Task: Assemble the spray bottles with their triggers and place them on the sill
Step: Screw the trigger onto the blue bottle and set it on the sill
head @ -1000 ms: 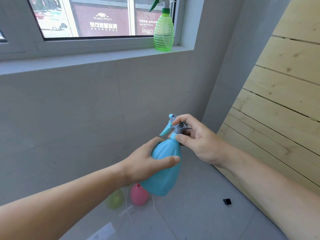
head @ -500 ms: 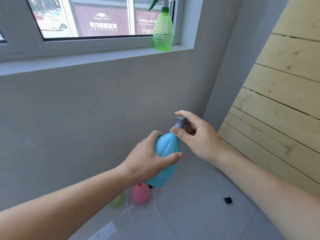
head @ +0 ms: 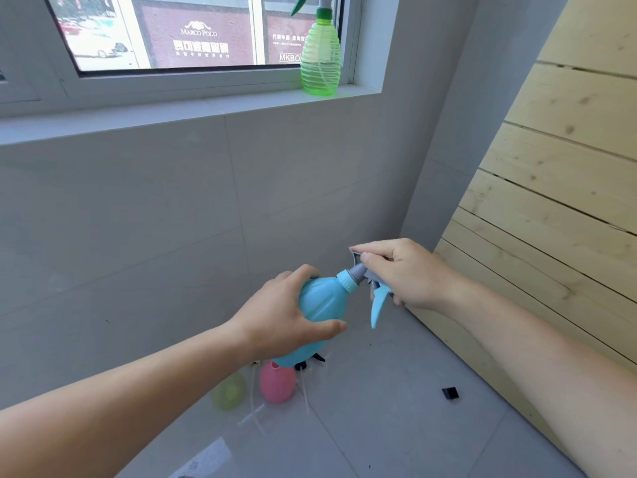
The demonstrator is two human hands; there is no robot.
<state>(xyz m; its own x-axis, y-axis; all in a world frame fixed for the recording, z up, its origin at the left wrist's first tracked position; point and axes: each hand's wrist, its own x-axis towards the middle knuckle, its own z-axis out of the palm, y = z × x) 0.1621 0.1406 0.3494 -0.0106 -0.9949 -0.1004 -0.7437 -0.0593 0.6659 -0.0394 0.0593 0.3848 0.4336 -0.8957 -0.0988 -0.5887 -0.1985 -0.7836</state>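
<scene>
My left hand (head: pixel 293 319) was wrapped around the belly of the blue bottle (head: pixel 320 305), thumb across its near side, holding it in the air and tilted so its neck pointed up and to the right. My right hand (head: pixel 403 270) was closed on the grey trigger head (head: pixel 362 270) seated at that neck, fingers pinching the top of it, while the blue lever (head: pixel 378 305) hung down below my palm.

Under the bottle, on the grey floor (head: pixel 396 426) close to the foot of the tiled wall, stood a pink bottle (head: pixel 277 382) with no trigger on it and, just beside it to the left, a yellow-green bottle (head: pixel 228 395), partly hidden by my forearm. Thin white tubes (head: pixel 256 410) lay on the floor in front of those two. A small black piece (head: pixel 450 393) lay apart from them, towards the pale wooden boards (head: pixel 551 201) on the right.

Farther off, the green bottle (head: pixel 321 56) with its trigger fitted stood upright at the right end of the sill (head: pixel 172 112), against the window frame.
</scene>
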